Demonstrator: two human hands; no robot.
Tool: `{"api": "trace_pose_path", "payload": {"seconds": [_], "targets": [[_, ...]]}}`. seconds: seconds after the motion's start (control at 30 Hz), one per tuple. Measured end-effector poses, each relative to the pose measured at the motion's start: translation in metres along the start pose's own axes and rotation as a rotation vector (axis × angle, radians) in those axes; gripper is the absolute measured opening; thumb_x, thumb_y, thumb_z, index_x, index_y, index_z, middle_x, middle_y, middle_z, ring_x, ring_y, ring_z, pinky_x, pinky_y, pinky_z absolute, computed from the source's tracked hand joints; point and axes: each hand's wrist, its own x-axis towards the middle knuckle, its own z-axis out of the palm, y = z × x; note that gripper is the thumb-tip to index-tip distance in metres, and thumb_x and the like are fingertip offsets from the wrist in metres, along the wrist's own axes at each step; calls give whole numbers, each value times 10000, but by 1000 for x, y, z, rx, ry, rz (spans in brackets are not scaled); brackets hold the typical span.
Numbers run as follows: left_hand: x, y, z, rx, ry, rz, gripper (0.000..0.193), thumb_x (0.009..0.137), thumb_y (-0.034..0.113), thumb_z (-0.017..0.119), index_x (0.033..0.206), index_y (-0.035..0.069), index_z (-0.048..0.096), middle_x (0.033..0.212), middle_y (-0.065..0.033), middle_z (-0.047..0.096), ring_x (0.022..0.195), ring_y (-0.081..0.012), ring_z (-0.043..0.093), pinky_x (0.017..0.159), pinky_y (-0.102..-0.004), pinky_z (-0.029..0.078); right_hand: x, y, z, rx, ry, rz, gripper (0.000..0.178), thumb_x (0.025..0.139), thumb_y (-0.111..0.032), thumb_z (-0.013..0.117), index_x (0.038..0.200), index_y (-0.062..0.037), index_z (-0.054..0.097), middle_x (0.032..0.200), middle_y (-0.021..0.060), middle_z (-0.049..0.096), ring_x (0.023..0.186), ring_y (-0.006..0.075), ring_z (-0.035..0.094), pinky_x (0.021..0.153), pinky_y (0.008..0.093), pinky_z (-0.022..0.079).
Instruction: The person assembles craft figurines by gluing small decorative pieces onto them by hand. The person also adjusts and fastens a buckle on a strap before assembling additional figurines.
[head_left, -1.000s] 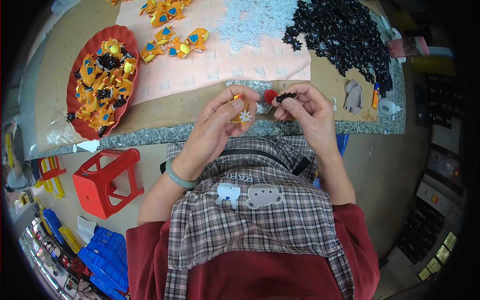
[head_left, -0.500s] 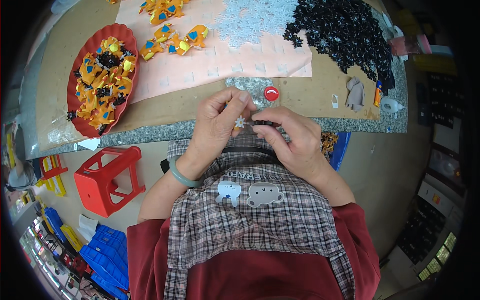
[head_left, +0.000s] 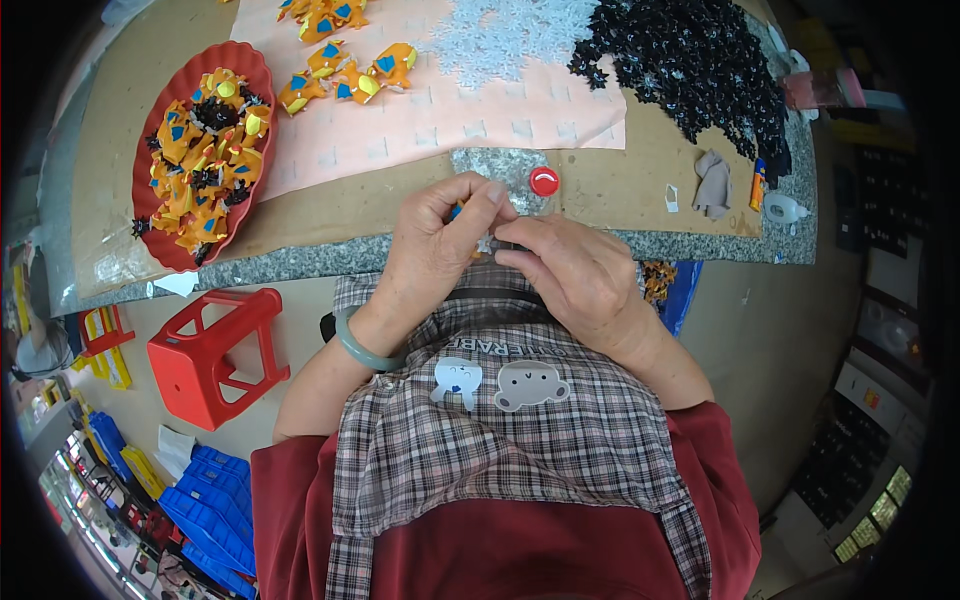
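Both hands meet in front of my apron at the table's near edge. My left hand (head_left: pixel 440 235) is closed around a small orange figure (head_left: pixel 476 254), mostly hidden by the fingers; a bit of blue shows above the thumb. A small white star-shaped piece (head_left: pixel 485 243) sits by the left fingertips, against the figure. My right hand (head_left: pixel 575 265) pinches a small dark piece (head_left: pixel 507 245) right beside the white star; the fingers cover most of it. A red round lid or pot (head_left: pixel 544 181) lies on the table just beyond the hands.
A red scalloped tray (head_left: pixel 265 85) holds orange figures and black pieces at left. More orange figures (head_left: pixel 355 82) lie on pink cloth (head_left: pixel 430 130). White pieces (head_left: pixel 500 40) and black star-shaped pieces (head_left: pixel 690 70) are heaped beyond. A grey cloth (head_left: pixel 712 185) lies right; a red stool (head_left: pixel 190 370) stands left.
My right hand has moved slightly left, closer to my left fingers, and now covers more of the white star and the dark piece. Both hands stay closed.
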Motion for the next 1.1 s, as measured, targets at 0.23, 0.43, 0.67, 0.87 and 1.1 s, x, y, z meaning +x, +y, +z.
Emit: {"api": "trace_pose_path", "payload": {"seconds": [0.23, 0.43, 0.67, 0.87, 1.1], "targets": [[0, 3, -1, 286, 53, 152, 245, 943, 182, 590, 841, -31, 655, 676, -24, 619, 614, -50, 512, 548, -229, 431, -1, -3, -8, -126, -146, -20, 222, 802, -79, 708, 976, 1, 595, 760, 94, 609, 634, 234, 650, 535, 327, 520], [-7, 10, 6, 331, 75, 125, 248, 960, 172, 566, 814, -11, 647, 706, 19, 580, 664, -34, 477, 591, -199, 402, -6, -1, -4, -229, -152, -91, 206, 833, -119, 675, 967, 8, 582, 704, 70, 559, 595, 198, 632, 490, 308, 500], [-7, 4, 10, 354, 147, 132, 253, 956, 172, 573, 803, -17, 640, 671, 25, 553, 644, -33, 463, 577, -202, 399, -5, 2, -1, -263, -185, -134, 240, 764, -51, 720, 953, 49, 610, 731, 98, 619, 580, 212, 642, 477, 317, 506], [-3, 1, 7, 419, 177, 84, 221, 905, 153, 618, 841, -53, 660, 634, -131, 609, 554, -119, 551, 547, -285, 461, -6, 8, 6, -239, -161, -156, 223, 776, -62, 700, 953, 39, 610, 716, 86, 598, 571, 204, 634, 470, 315, 499], [-3, 3, -4, 457, 68, 161, 211, 956, 162, 561, 861, -10, 637, 701, 3, 585, 663, -39, 498, 581, -209, 422, 2, 10, 2, -185, -158, -177, 247, 811, -130, 689, 994, 16, 610, 740, 84, 601, 590, 220, 642, 498, 332, 517]]}}
